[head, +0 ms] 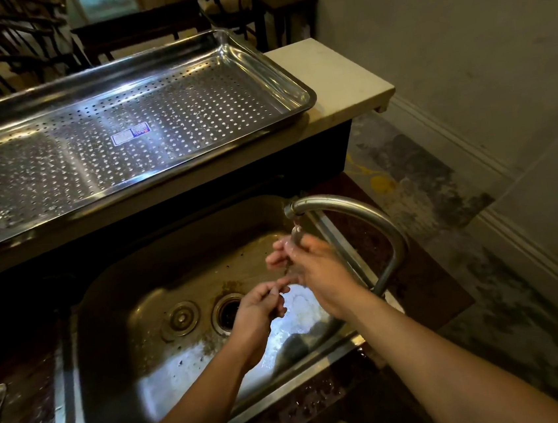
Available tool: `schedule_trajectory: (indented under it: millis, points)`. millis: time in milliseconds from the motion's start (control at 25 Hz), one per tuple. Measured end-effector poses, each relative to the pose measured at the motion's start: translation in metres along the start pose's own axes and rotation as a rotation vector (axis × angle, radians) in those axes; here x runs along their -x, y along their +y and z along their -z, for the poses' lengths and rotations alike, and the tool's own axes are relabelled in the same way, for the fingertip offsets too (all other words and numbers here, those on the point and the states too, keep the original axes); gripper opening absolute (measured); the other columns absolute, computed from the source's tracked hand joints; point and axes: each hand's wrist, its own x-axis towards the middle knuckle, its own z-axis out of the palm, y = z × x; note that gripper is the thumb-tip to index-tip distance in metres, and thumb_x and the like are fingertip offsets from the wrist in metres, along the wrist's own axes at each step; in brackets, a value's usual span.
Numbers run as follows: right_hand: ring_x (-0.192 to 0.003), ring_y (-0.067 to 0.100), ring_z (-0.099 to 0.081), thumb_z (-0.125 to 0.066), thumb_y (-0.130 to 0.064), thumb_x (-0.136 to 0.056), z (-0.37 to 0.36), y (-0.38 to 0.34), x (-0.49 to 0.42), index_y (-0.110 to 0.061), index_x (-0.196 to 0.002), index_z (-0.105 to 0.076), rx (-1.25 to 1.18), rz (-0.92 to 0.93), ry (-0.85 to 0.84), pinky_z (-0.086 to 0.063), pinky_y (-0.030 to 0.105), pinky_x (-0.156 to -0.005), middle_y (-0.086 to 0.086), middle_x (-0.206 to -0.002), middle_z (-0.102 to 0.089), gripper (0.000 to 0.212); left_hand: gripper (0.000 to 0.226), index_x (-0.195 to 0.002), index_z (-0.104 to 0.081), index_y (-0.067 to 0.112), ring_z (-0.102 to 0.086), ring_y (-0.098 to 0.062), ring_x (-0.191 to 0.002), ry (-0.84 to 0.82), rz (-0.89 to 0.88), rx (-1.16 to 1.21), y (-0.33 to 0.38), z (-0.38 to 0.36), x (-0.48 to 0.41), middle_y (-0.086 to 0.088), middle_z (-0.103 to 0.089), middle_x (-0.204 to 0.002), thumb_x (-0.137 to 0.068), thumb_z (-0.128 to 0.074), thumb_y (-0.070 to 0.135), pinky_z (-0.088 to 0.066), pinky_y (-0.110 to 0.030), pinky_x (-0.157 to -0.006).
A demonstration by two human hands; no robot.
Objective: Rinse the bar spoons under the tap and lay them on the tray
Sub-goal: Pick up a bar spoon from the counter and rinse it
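My left hand (pixel 263 304) pinches the spoon (pixel 296 234) under the tap (pixel 339 206); my right hand (pixel 314 266) apparently touches it, grip not discernible.

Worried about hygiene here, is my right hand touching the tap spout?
Apart. The head view shows the right hand, holding the bar spoon, below the tap spout, with a plain gap between them.

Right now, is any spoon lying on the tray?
No, the tray shows only a small sticker on its perforated floor.
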Motion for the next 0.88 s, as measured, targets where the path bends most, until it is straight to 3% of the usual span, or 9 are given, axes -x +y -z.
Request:
schedule_trajectory:
  millis: [120, 280, 440, 560, 640, 720, 800, 880]
  points:
    - [-0.093, 0.019, -0.073, -0.048, -0.028, -0.104, 0.005, 0.0, 0.0, -0.014, -0.107, -0.068, 0.12, -0.065, -0.008, -0.059, 0.025, -0.069, 0.01, -0.104, -0.076, 0.025, 0.028, -0.095, -0.069, 0.018, -0.041, -0.013, -0.062, 0.019, 0.007, -0.013, 0.001, -0.004, -0.003, 0.002, -0.052, -0.064, -0.102, -0.043, 0.014, -0.045, -0.033, -0.071]
    - [-0.102, 0.023, -0.07, -0.054, -0.029, -0.1, 0.01, -0.009, -0.004, -0.014, -0.128, -0.058, -0.294, 0.03, -0.026, -0.059, 0.034, -0.073, 0.009, -0.112, -0.074, 0.032, 0.027, -0.084, -0.061, 0.017, -0.032, -0.011, -0.052, -0.006, 0.019, -0.085, 0.01, -0.004, -0.002, 0.004, -0.036, -0.056, -0.102, -0.043, 0.026, -0.038, -0.032, -0.065]
    - [-0.083, 0.015, -0.073, -0.056, -0.012, -0.1, 0.005, 0.008, 0.001, -0.016, -0.102, -0.068, 0.124, -0.012, 0.113, -0.059, 0.022, -0.063, 0.005, -0.094, -0.078, 0.013, 0.028, -0.083, -0.058, 0.016, -0.032, -0.011, -0.055, -0.026, 0.025, -0.1, 0.025, -0.015, -0.007, 0.005, -0.04, -0.057, -0.103, -0.04, 0.025, -0.035, -0.022, -0.056]
    - [-0.075, 0.013, -0.07, -0.056, -0.02, -0.101, 0.006, 0.002, -0.005, -0.019, -0.098, -0.071, 0.162, 0.02, 0.164, -0.058, 0.026, -0.066, -0.001, -0.088, -0.077, 0.015, 0.033, -0.083, -0.061, 0.011, -0.044, -0.01, -0.06, 0.026, 0.002, -0.156, 0.026, -0.021, -0.009, 0.0, -0.05, -0.065, -0.103, -0.041, 0.028, -0.039, -0.02, -0.059]
    - [-0.074, 0.012, -0.068, -0.052, -0.027, -0.102, 0.007, -0.005, -0.007, -0.023, -0.1, -0.071, 0.197, 0.072, 0.141, -0.058, 0.029, -0.068, -0.001, -0.087, -0.074, 0.019, 0.031, -0.095, -0.067, 0.01, -0.057, -0.013, -0.074, 0.028, 0.016, -0.211, 0.029, -0.024, -0.009, -0.004, -0.064, -0.08, -0.102, -0.043, 0.027, -0.044, -0.025, -0.069]
    - [-0.076, 0.012, -0.068, -0.051, -0.027, -0.103, 0.008, -0.002, -0.007, -0.023, -0.098, -0.07, 0.312, 0.07, 0.112, -0.059, 0.028, -0.068, 0.001, -0.087, -0.072, 0.02, 0.02, -0.106, -0.068, 0.019, -0.066, -0.022, -0.094, 0.027, 0.024, -0.117, 0.038, -0.026, -0.011, -0.009, -0.071, -0.103, -0.096, -0.051, 0.016, -0.052, -0.03, -0.078]
    - [-0.083, 0.013, -0.07, -0.051, -0.03, -0.102, 0.01, 0.005, -0.005, -0.027, -0.095, -0.07, 0.4, 0.025, 0.12, -0.058, 0.028, -0.068, -0.003, -0.088, -0.072, 0.021, 0.039, -0.117, -0.063, 0.022, -0.069, -0.028, -0.102, 0.046, 0.033, 0.123, 0.052, -0.027, -0.015, -0.012, -0.071, -0.113, -0.082, -0.055, 0.005, -0.056, -0.043, -0.083]
    - [-0.079, 0.007, -0.07, -0.048, -0.032, -0.102, 0.012, 0.008, -0.005, -0.04, -0.093, -0.069, 0.441, -0.008, 0.115, -0.054, 0.022, -0.066, -0.012, -0.085, -0.071, 0.024, 0.047, -0.123, -0.06, 0.027, -0.069, -0.023, -0.101, 0.047, -0.044, 0.125, 0.069, -0.032, -0.016, -0.006, -0.072, -0.113, -0.081, -0.055, 0.008, -0.058, -0.04, -0.081]
